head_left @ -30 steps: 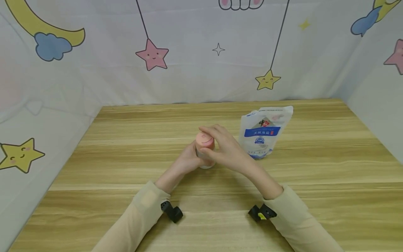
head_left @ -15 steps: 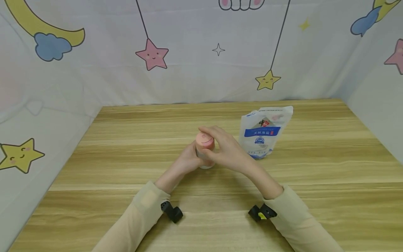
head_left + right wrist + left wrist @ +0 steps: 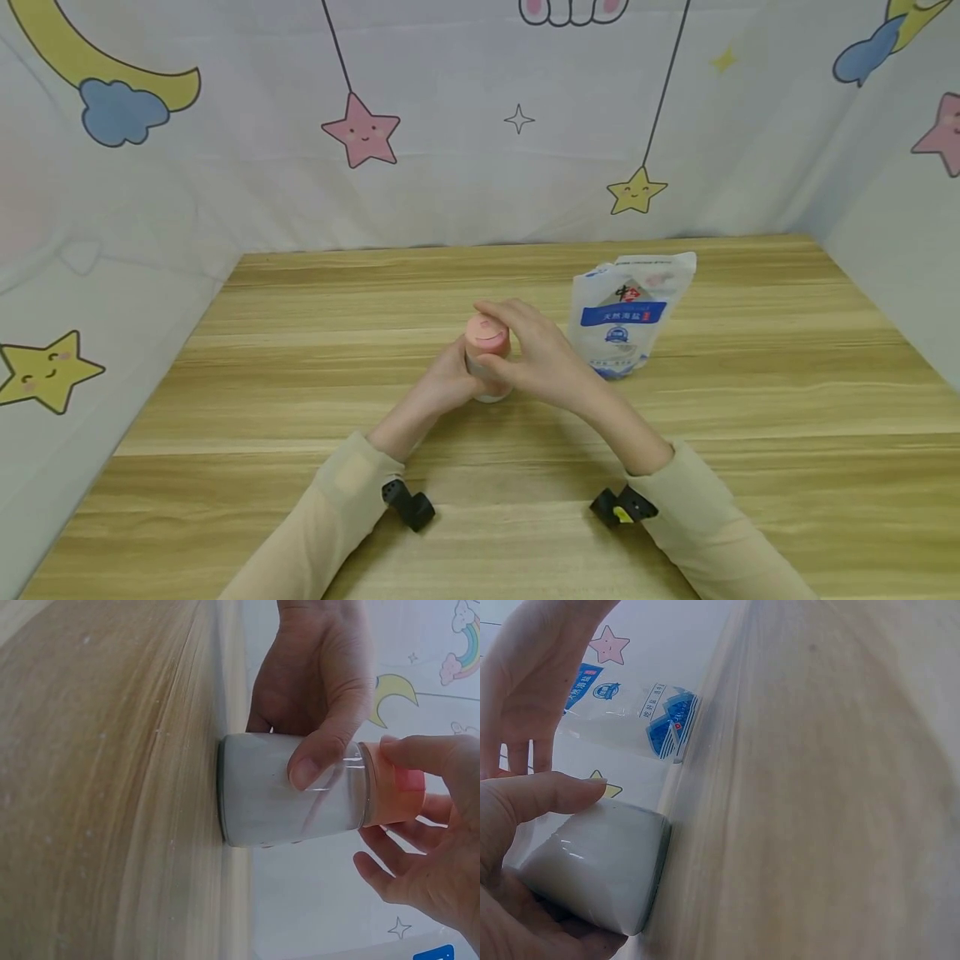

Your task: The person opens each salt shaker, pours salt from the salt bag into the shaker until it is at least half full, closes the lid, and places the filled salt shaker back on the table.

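A clear jar (image 3: 262, 795) filled with white contents, likely fine grains, stands upright on the wooden table in the right wrist view. My left hand (image 3: 444, 379) grips its body, the thumb lying across the near side. Around the pink-orange lid (image 3: 487, 332) curl the thumb and fingers of my right hand (image 3: 542, 354). The lid sits on top of the jar and has a darker pink tab on its side. In the left wrist view, the jar's lower part (image 3: 604, 862) shows white between my thumb and fingers. My right hand hides part of the lid in the head view.
A white and blue salt pouch (image 3: 622, 317) stands upright just right of my right hand. The wooden table (image 3: 337, 317) reaches back to a white curtain (image 3: 450, 192) printed with stars and moons. Black wrist cameras (image 3: 408, 504) sit on both sleeves.
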Demonstrator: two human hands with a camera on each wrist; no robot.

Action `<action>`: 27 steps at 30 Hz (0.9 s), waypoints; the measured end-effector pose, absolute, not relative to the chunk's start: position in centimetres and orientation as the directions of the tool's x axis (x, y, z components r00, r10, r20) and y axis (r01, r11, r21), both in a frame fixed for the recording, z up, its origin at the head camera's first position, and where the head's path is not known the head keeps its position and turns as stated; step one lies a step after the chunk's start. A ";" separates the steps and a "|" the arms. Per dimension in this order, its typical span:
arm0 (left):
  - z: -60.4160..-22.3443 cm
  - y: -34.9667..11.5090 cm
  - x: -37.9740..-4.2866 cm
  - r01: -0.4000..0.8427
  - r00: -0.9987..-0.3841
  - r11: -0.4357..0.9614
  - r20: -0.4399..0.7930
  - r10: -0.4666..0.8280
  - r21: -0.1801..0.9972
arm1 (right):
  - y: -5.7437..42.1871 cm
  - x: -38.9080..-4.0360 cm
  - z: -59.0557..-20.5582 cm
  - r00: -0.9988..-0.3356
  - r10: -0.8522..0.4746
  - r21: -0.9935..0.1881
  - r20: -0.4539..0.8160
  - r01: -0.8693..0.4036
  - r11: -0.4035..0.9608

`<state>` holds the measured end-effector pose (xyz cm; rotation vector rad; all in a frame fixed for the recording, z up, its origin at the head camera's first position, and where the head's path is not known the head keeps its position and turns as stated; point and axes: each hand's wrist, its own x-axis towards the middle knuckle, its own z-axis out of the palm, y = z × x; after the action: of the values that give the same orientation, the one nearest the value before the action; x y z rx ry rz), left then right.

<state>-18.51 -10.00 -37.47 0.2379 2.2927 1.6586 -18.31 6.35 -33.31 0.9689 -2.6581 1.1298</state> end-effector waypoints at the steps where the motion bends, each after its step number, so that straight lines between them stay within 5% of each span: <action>1: -37.5 -10.0 -18.5 -0.042 -0.941 0.321 -0.145 0.306 0.946 | 6.3 -18.3 -33.3 -0.794 -0.518 -0.615 0.319 -0.589 0.525; 27: -37.1 -10.2 -18.3 -0.084 -0.936 0.322 -0.186 0.300 0.943 | 6.2 -18.3 -33.3 -0.781 -0.540 -0.577 0.314 -0.609 0.544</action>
<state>-18.28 -10.20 -37.14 0.1928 2.2662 1.6468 -18.27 6.18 -33.34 0.9975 -2.6734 1.0584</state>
